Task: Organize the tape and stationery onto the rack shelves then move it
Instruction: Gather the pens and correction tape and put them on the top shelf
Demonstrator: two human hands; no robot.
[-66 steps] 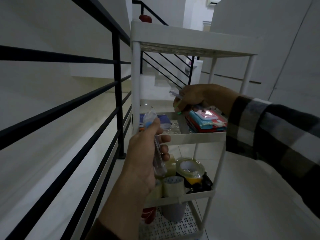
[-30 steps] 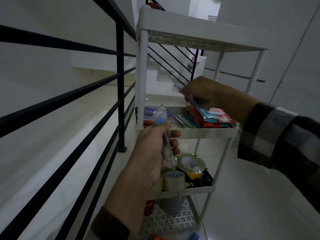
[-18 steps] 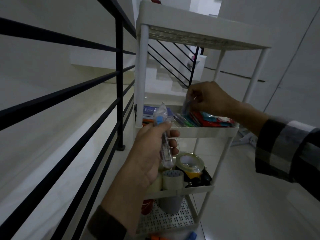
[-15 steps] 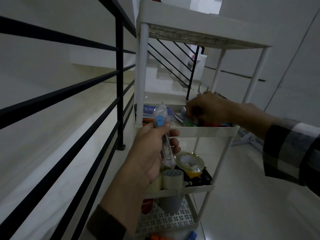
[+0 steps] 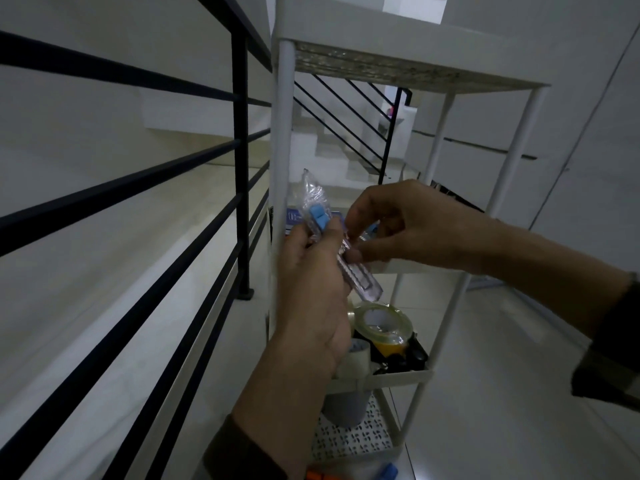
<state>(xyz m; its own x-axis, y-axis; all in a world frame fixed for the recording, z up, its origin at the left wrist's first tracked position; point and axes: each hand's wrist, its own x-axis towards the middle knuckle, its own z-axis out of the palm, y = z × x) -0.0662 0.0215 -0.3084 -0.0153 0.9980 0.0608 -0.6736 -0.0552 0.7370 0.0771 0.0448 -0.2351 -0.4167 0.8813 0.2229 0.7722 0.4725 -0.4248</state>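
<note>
Before rack (image 5: pixel 283 140): clear-wrapped blue-capped cutter (image 5: pixel 349 263), both hands pinching.

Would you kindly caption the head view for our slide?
Both hands, left and right, hold a wrapped cutter before the rack.

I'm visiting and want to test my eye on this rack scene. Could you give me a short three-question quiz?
1. True or false: both hands hold the wrapped cutter.
2. Where is the clear tape roll? A) top shelf B) a lower shelf, below the hands C) floor
3. Fill in: the railing beside the rack is coloured ____.

Key: 1 true: left hand grips it, right hand pinches it. 2 B. 3 black.
</note>
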